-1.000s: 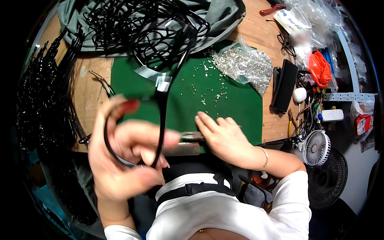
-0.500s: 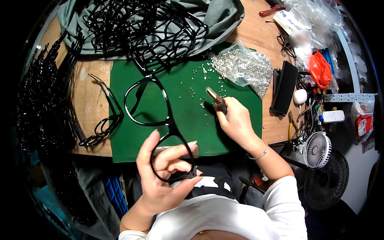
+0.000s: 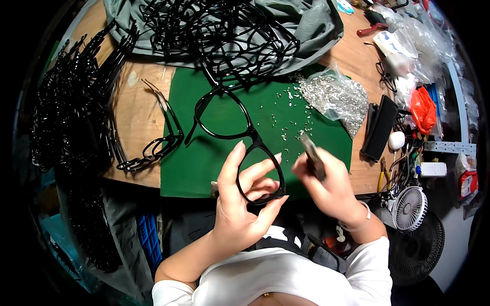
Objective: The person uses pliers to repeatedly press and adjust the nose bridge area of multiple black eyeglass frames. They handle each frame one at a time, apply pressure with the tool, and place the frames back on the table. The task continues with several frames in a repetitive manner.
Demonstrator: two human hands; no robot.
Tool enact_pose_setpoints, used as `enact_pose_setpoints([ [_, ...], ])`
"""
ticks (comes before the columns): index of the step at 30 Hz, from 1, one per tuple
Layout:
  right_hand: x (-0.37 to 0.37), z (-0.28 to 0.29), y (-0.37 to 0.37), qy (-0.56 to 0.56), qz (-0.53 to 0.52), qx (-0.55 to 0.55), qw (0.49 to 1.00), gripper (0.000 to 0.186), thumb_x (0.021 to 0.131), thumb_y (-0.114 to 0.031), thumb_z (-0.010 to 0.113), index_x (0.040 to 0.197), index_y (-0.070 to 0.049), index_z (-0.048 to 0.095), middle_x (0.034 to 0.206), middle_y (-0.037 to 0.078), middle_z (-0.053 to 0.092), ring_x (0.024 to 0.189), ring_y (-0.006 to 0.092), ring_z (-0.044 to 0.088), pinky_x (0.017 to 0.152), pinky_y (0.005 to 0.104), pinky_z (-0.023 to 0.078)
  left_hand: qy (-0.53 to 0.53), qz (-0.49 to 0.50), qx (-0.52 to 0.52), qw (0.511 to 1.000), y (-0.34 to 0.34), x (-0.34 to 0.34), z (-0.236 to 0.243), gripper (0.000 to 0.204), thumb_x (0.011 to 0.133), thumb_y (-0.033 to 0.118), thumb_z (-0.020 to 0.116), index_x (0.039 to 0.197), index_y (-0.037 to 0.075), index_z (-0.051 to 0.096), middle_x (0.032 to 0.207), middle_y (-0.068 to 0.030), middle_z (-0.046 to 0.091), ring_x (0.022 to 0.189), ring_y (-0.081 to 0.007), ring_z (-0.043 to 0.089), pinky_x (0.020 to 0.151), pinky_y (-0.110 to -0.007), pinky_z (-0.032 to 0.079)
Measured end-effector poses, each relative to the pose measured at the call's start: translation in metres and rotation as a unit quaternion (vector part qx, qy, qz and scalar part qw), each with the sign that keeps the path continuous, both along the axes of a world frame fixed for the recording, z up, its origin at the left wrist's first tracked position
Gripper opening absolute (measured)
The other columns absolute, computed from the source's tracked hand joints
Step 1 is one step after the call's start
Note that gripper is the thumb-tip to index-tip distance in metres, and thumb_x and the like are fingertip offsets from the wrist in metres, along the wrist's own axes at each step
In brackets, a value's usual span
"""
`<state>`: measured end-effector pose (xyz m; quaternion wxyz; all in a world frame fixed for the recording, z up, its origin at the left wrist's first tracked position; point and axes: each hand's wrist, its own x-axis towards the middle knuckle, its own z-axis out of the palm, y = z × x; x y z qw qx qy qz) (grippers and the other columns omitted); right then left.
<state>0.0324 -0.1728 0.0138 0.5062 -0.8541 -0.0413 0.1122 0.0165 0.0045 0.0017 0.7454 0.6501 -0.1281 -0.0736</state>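
My left hand (image 3: 236, 219) grips a glossy black eyeglass frame (image 3: 251, 132) by its nearer rim, fingers and thumb wrapped around it. The frame is raised over the front of a green mat (image 3: 204, 176), with its other rim pointing away from me. To the right, my right hand (image 3: 334, 186) is closed on a small hand tool that looks like pliers (image 3: 313, 157); its metal tip points away and is blurred. This tool is apart from the frame. Beyond its tip, small silvery metal pieces (image 3: 288, 136) lie scattered on the mat.
A clear bag of silvery pieces (image 3: 334, 94) lies at the mat's far right. Black frames are heaped on grey cloth (image 3: 316, 30) at the back. More black frames (image 3: 71, 112) pile up at left. On the right are a black case (image 3: 380, 127) and a white fan (image 3: 409, 209).
My right hand has drawn back toward me with the tool, away from the scattered pieces and closer to my left hand. The whole view has shifted; my left hand keeps its grip on the frame.
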Motion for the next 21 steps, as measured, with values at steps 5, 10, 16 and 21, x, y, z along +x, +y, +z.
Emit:
enact_pose_setpoints([
  [5,-0.005,0.027,0.014,-0.038,0.024,0.066,0.997,0.015,0.072,0.000,0.062,0.083,0.001,0.053,0.073,0.010,0.055,0.063,0.0172,0.056,0.057,0.0261,0.044,-0.019,0.026,0.033,0.999,-0.009,0.002,0.005,0.090,0.068,-0.010,0.061,0.133,0.008,0.001,0.119,-0.0156,0.044,0.089,-0.0122,0.052,0.080,-0.024,0.045],
  [10,-0.012,0.026,0.028,0.081,-0.073,0.217,0.970,0.013,0.080,-0.004,0.057,0.089,0.001,0.049,0.079,0.003,0.053,0.073,0.0092,0.050,0.066,0.0229,0.042,-0.010,0.045,-0.013,0.999,-0.011,-0.005,-0.005,0.087,0.070,-0.008,0.061,0.132,0.008,0.003,0.121,-0.0172,0.043,0.090,-0.0148,0.054,0.078,-0.026,0.047],
  [16,-0.007,0.022,0.015,0.231,-0.092,0.256,0.934,0.036,0.076,-0.028,0.063,0.095,0.000,0.050,0.074,-0.003,0.050,0.055,0.0011,0.042,0.046,0.0135,0.029,-0.040,0.028,0.055,0.997,-0.010,0.006,0.008,0.081,0.070,-0.004,0.059,0.132,0.005,0.008,0.112,-0.0202,0.051,0.096,-0.0262,0.056,0.081,-0.030,0.046],
  [21,-0.009,0.035,0.026,0.181,-0.051,0.194,0.963,0.031,0.077,-0.028,0.063,0.087,-0.003,0.047,0.065,-0.006,0.044,0.049,-0.0018,0.036,0.042,0.0119,0.023,0.016,-0.032,-0.074,0.997,-0.001,0.003,0.012,0.080,0.072,-0.005,0.054,0.133,0.008,0.004,0.113,-0.0185,0.051,0.096,-0.0279,0.056,0.079,-0.034,0.046],
])
